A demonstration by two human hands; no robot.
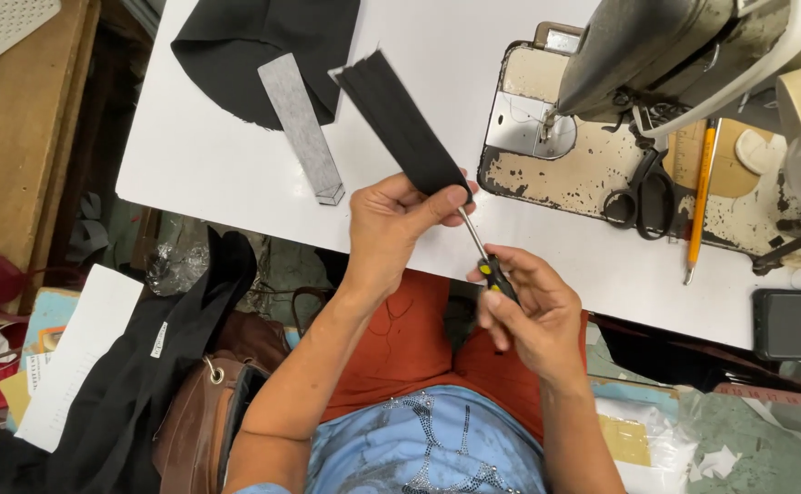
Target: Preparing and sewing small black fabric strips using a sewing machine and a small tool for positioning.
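A head-mounted view looks down at a person seated at a white sewing table [236, 174]. The left hand [391, 220] pinches the near end of a long black fabric strip [400, 119], thumb on top. The strip lies flat on the table, its long axis running diagonally, the far end pointing up and to the left. The right hand [528, 316] is closed around the black and yellow handle of a small screwdriver [484, 256]. Its thin metal shaft angles up and left, the tip meeting the strip's near end just beside the left thumb. A grey strip [301, 123] lies to the left, partly on a black fabric piece [263, 46]. To the right sit a sewing machine [666, 55], black scissors [643, 192] and an orange pencil [700, 197].
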